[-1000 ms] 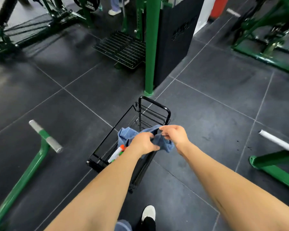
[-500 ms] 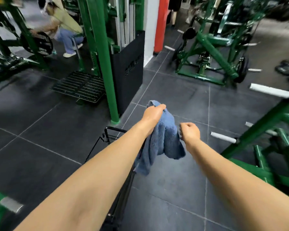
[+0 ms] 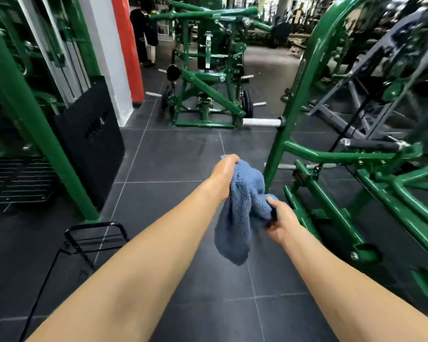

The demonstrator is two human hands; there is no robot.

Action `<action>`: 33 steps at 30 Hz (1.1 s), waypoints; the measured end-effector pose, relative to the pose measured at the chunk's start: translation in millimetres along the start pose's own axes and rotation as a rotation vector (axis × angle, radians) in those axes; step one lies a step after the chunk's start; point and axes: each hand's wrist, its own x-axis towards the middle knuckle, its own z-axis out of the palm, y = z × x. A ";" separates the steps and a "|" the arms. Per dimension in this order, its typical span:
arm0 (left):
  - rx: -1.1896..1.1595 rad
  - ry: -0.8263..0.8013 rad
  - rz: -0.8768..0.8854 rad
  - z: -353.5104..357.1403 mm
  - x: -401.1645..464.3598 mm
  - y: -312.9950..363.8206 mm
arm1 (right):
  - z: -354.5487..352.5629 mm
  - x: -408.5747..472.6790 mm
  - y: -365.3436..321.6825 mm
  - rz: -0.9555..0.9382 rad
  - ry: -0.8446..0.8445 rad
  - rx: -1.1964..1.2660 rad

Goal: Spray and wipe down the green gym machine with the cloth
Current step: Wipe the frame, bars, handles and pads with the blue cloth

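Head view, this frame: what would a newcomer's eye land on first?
First, the blue cloth at mid-frame, hanging over the dark floor tiles: the left hand grips its top and the right hand pinches its side. Next, the green machine frame filling the right side, close beside the cloth. A black wire cart sits at lower left, and a red and white pillar stands at upper left.

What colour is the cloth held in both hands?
Blue, a soft terry cloth; it shows in the head view, the only one.

Cart (image 3: 94, 236) left; machine (image 3: 331, 154) right (cloth (image 3: 240, 218) between)
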 end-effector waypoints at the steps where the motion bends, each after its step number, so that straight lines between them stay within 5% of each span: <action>1: 0.035 -0.003 -0.004 14.8 -4.7 -4.6 | -21.2 -4.8 -7.5 -0.061 0.050 0.006; 5: 0.263 0.054 -0.001 58.9 -18.4 -28.6 | -108.8 -34.5 -44.5 -0.220 0.237 -0.022; 8: 0.342 0.054 0.026 87.2 -30.5 -46.8 | -161.9 -67.2 -62.3 -0.136 0.226 -0.081; 12: 0.426 -0.076 0.010 141.5 -55.9 -74.9 | -223.8 -117.2 -72.7 0.018 0.233 -0.127; 17: 0.747 -0.173 -0.080 203.8 -76.2 -108.6 | -296.0 -156.3 -68.3 -0.144 0.402 0.080; 23: 1.071 -0.189 0.124 252.4 -75.4 -135.8 | -375.8 -187.8 -57.4 -0.267 0.599 0.148; 33: 1.112 -0.220 0.315 312.4 -49.0 -152.3 | -424.2 -206.7 -60.4 -0.187 0.886 0.224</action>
